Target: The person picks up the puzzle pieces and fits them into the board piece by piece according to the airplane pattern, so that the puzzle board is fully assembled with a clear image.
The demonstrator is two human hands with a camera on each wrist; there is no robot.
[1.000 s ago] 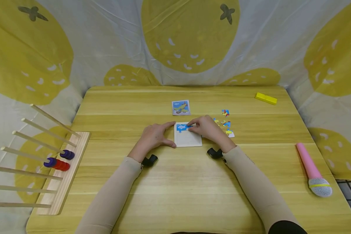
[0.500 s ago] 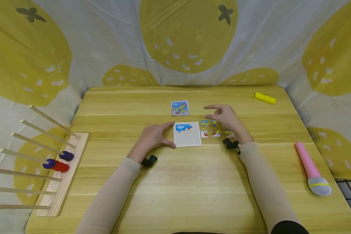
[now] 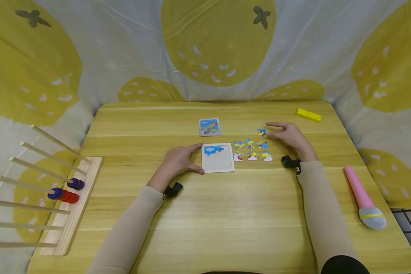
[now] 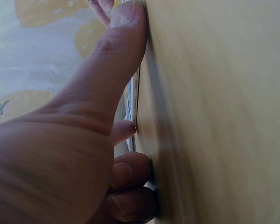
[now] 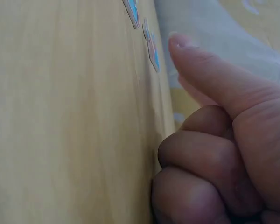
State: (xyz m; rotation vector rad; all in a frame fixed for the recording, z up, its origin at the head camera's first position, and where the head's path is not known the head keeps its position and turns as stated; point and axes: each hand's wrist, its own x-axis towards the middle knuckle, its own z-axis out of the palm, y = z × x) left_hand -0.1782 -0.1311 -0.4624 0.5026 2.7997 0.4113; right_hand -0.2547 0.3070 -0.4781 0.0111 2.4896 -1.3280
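A square white puzzle tray (image 3: pixel 217 163) lies mid-table, joined blue sky pieces (image 3: pixel 212 150) along its top. My left hand (image 3: pixel 178 161) touches the tray's left edge with thumb and index finger spread; in the left wrist view the thumb (image 4: pixel 107 60) lies against that edge. Right of the tray, loose puzzle pieces (image 3: pixel 249 143) lie in rows, a single piece (image 3: pixel 262 132) above them. Beside that piece is my right hand (image 3: pixel 291 137), index finger and thumb extended apart with nothing between them, the other fingers curled in the right wrist view.
Behind the tray lies a picture card (image 3: pixel 209 127) with a yellow plane. A wooden peg rack (image 3: pixel 85 194) with purple and red rings stands at the left. A yellow block (image 3: pixel 308 115) lies at the back right, a pink toy microphone (image 3: pixel 359 190) at the right.
My right hand has left the tray and moved right, past the loose pieces. A piece with some red and yellow now shows at the end of the sky row. My left hand has stayed at the tray.
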